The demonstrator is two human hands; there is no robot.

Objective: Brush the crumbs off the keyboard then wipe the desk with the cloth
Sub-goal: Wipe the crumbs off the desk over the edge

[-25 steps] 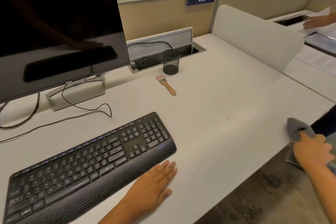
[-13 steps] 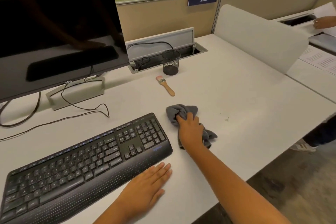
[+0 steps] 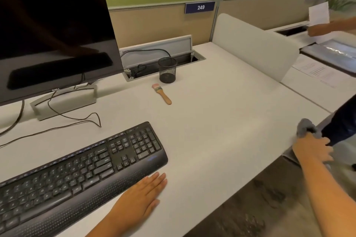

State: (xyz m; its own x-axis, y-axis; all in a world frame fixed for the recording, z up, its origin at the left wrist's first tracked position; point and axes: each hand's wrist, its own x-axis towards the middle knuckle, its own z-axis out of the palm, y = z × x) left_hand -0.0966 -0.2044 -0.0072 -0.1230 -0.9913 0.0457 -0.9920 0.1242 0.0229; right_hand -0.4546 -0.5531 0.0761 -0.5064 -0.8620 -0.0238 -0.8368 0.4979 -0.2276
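1. Desk (image 3: 221, 113): big pale top, fills most of the view. The stretch btwn keyboard and R edge is bare, so prob. that's where wiping goes on.
2. Monitor (image 3: 54, 40): dark, back left, on its stand; cables trail over the desk in front of it.
3. Keyboard (image 3: 81, 169): black, near-left, long axis running from near-left up to mid-desk, numpad end toward the centre. Can't see any crumbs on it at this res.
4. Left hand (image 3: 142, 198): flat on the desk, fingers straight and together, holds nothing, just beside the keyboard's front edge. Looks like it's bracing.
5. Right hand (image 3: 312, 150): at the desk's R front edge, fingers curled round the cloth (image 3: 304, 129), which bunches out past the knuckles and sits at the very lip of the desk.
6. Pen cup (image 3: 167, 70): black mesh, upright, back centre by the cable tray.
7. Brush (image 3: 161, 93): small, wooden handle, lying loose just in front of the cup, bristles toward the back, handle pointing near-right. Untouched.
8. Key relation: unwiped desk lies left of the cloth, toward the keyboard. R hand has the cloth, so a next stroke would prob. sweep leftward; L hand is nearer the keyboard.
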